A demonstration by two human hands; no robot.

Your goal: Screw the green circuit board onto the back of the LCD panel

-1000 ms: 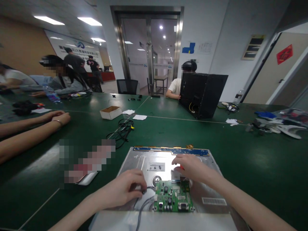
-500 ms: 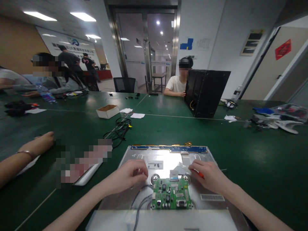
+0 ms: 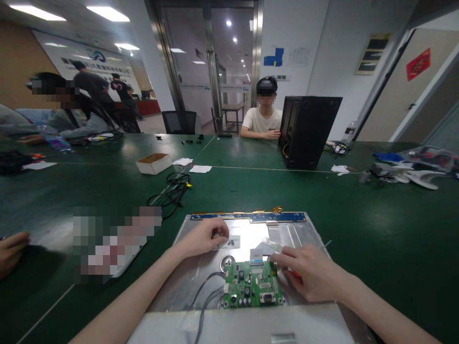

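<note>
A bare metal display panel [image 3: 287, 231] lies before me, with a narrow blue circuit strip [image 3: 276, 217] along its far edge. A green circuit board [image 3: 251, 286] sits on it, with grey cables at its left side and a white flat ribbon cable [image 3: 256, 256] at its far edge. My left hand [image 3: 206, 235] is curled over the panel near a printed label [image 3: 233, 242]; whatever its fingertips may hold is hidden. My right hand [image 3: 311, 272] is closed round a slim tool with an orange part [image 3: 296, 274], mostly hidden, its fingertips near clear film [image 3: 270, 244] by the ribbon.
Black cables [image 3: 172, 191], a white open box [image 3: 154, 163] and paper [image 3: 201, 169] lie on the green table. A black computer case [image 3: 310, 134] stands opposite, beside a seated person [image 3: 263, 119]. Another person's hand [image 3: 14, 251] is at left. Assorted parts [image 3: 405, 174] lie at right.
My left hand has moved up the panel, away from the board and onto the label. My right hand has shifted closer to the ribbon cable. The other person's hand at left has drawn back.
</note>
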